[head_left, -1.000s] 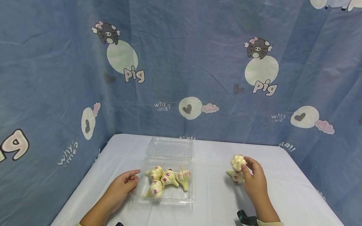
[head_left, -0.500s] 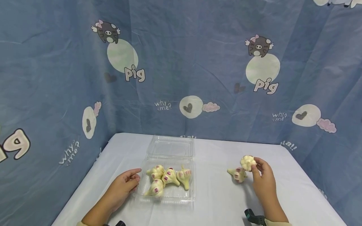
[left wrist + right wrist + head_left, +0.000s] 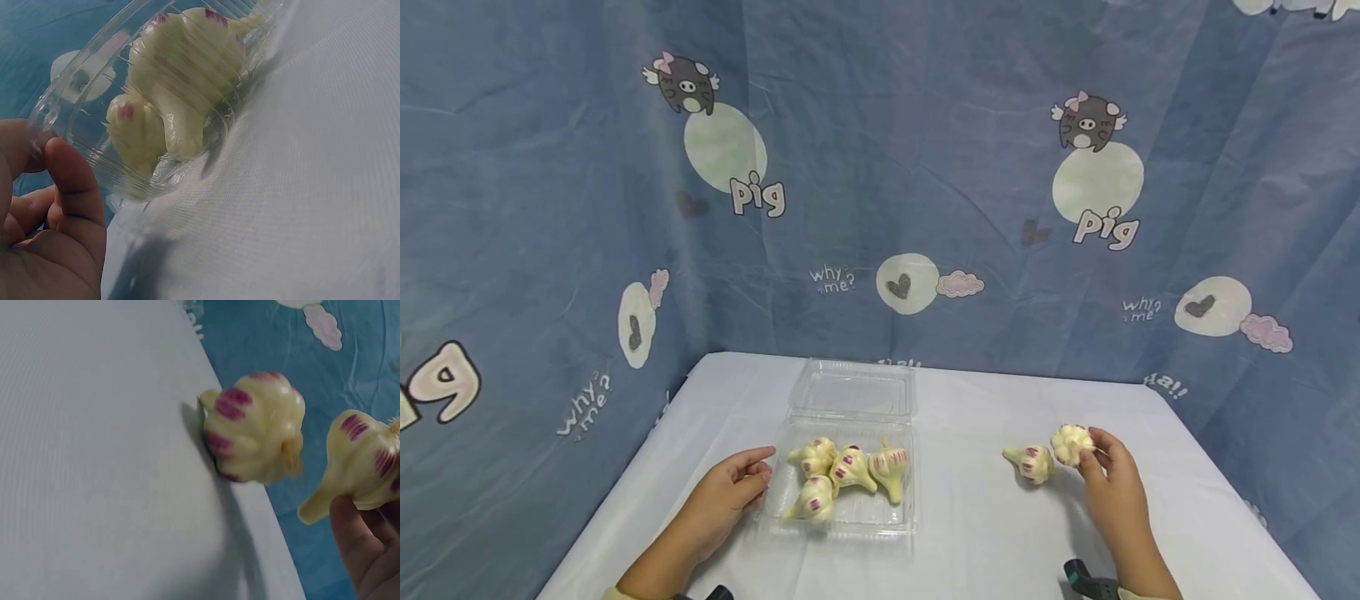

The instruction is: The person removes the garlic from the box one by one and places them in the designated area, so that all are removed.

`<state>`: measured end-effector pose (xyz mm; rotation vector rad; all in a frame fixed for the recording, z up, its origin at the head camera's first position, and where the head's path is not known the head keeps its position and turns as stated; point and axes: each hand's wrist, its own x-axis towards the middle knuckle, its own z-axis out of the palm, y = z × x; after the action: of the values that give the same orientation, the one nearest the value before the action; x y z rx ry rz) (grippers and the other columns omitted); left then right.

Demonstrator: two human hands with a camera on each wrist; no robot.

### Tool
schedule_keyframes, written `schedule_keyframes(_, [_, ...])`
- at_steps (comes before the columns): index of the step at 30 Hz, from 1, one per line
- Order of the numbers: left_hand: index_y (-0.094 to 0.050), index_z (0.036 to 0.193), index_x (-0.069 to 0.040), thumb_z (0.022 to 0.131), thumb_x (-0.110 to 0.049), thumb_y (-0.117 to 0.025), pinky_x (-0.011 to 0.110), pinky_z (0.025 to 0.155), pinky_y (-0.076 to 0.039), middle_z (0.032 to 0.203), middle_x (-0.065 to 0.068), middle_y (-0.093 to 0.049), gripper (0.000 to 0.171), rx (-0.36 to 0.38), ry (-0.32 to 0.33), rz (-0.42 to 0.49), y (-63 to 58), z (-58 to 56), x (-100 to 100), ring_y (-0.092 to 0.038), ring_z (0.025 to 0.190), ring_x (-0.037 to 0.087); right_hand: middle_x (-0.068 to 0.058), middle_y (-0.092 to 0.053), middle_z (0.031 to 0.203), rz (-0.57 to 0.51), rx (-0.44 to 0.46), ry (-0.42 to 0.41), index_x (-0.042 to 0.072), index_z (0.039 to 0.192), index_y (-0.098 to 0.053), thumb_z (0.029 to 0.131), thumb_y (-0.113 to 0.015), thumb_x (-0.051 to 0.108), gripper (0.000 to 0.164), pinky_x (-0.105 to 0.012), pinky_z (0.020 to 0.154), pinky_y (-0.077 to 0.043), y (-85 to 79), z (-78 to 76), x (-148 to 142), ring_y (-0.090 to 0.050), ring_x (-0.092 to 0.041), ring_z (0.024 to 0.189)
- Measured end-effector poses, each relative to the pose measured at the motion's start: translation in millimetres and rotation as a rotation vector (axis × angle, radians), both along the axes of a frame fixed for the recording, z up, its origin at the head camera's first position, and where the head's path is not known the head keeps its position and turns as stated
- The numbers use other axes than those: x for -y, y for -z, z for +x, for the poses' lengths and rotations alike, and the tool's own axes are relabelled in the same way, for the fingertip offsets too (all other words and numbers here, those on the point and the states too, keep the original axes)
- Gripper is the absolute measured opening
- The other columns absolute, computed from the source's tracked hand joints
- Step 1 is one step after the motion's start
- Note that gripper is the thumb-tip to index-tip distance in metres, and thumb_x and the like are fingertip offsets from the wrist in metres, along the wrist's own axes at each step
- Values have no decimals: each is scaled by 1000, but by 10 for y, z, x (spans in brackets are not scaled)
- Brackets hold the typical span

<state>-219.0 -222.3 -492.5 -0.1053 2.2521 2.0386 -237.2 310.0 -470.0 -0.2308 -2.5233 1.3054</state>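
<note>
On the right of the table, my right hand [image 3: 1118,492] pinches a garlic bulb [image 3: 1072,445] between thumb and fingers. In the right wrist view that held bulb [image 3: 359,462] points its pale stem down and left. Just left of it another garlic bulb [image 3: 1032,464] lies on the cloth, purple marks showing. My left hand [image 3: 724,500] is at the left side of a clear plastic box [image 3: 880,527]; in the left wrist view its thumb and index finger pinch the box's rim [image 3: 47,115]. Several garlic bulbs [image 3: 852,469] lie inside the box.
The box's clear lid [image 3: 853,392] lies folded back toward the far edge of the table [image 3: 962,492], which has a white cover. Blue curtains [image 3: 850,167] printed with pigs hang behind and to the left. Dark straps [image 3: 1090,581] show at the wrists.
My right hand has moved right with its garlic bulb, away from the bulb on the cloth, and is slightly lower in the last half second. My left hand stays at the box.
</note>
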Motion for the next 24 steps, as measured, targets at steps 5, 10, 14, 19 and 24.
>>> schedule_keyframes(5, [-44,152,7,101,-1,-55,23,67,-52,104,7,-57,53,-7,10,-3,6,-10,1,-53,79,10,-30,-38,157,32,45,-24,-5,158,-34,112,-46,13,51,-28,98,-54,53,23,-97,-46,-47,143])
schedule_keyframes(10, [-45,152,6,102,-2,-57,24,67,-53,105,8,-58,53,-3,5,-11,23,-5,16,-54,80,11,-32,-38,155,12,114,-85,-6,159,-31,112,-45,13,53,-25,98,-56,97,23,-172,-47,-47,142])
schedule_keyframes(14, [-45,152,6,102,-2,-58,24,68,-53,105,7,-58,53,-2,2,-11,27,-13,20,-54,80,11,-32,-34,159,-93,174,-120,-5,161,-26,113,-43,12,54,-27,101,-54,133,8,-204,-43,-46,146])
schedule_keyframes(19, [-45,152,6,101,-2,-57,24,67,-53,105,7,-58,53,5,4,-6,9,-11,5,-54,79,11,-31,-32,159,-144,193,-146,-4,162,-26,111,-44,9,55,-28,102,-54,169,7,-256,-41,-46,147])
schedule_keyframes(24, [-44,152,6,101,-2,-56,24,67,-52,105,8,-58,53,5,7,-4,-1,-9,7,-53,78,11,-31,-30,160,-169,221,-164,1,163,-26,110,-46,9,57,-31,104,-53,214,19,-325,-39,-48,148])
